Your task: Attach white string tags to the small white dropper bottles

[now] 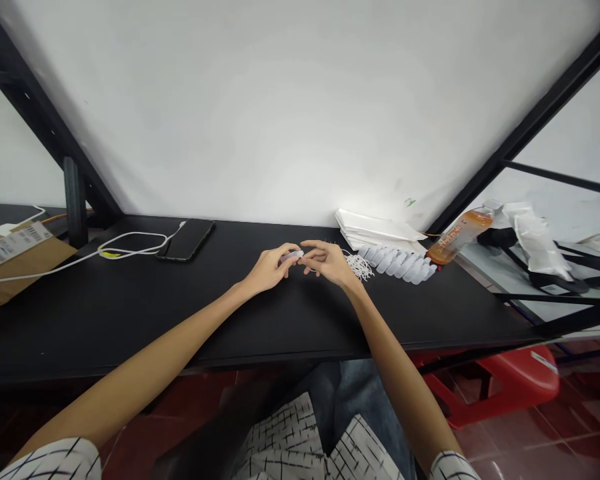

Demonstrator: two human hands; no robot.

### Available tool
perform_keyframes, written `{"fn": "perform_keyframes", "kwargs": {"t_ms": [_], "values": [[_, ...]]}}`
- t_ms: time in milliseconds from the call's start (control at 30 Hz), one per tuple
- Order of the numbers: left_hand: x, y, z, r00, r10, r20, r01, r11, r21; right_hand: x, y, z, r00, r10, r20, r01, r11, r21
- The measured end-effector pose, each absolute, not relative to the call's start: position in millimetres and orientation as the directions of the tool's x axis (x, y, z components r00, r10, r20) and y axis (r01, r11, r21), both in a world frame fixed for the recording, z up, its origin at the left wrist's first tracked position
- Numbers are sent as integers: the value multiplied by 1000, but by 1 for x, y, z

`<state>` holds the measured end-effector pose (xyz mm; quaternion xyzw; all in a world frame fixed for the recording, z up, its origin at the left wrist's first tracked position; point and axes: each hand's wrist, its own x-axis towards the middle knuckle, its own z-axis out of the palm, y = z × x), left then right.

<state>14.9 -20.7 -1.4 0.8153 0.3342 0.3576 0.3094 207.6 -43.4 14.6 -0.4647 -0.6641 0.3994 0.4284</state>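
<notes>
Over the middle of the black table, my left hand (273,269) pinches a small whitish, translucent strip (294,255) between thumb and fingers. My right hand (327,261) meets it from the other side, its fingertips closed at the strip's end. Whatever those right fingertips grip is too small to make out. Just right of my right hand lies a loose pile of short white strings (361,267). Beside the strings, several similar whitish strips (400,264) are laid out in an overlapping row.
A stack of white sheets (380,231) sits against the wall, near an orange drink bottle (460,235). At left are a dark phone (186,240), a white cable (135,252) and a brown package (30,263). Black frame bars flank the table (145,320). A red stool (515,383) stands below right.
</notes>
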Motion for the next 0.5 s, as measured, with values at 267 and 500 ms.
{"fn": "perform_keyframes", "kwargs": {"t_ms": [267, 500], "values": [[15, -22, -2, 505, 774, 382, 327, -581, 745, 206, -43, 17, -142, 935, 326, 328, 355, -875], [15, -23, -3, 503, 765, 402, 355, -607, 711, 206, -41, 12, -216, 940, 264, 297, 321, -900]]}}
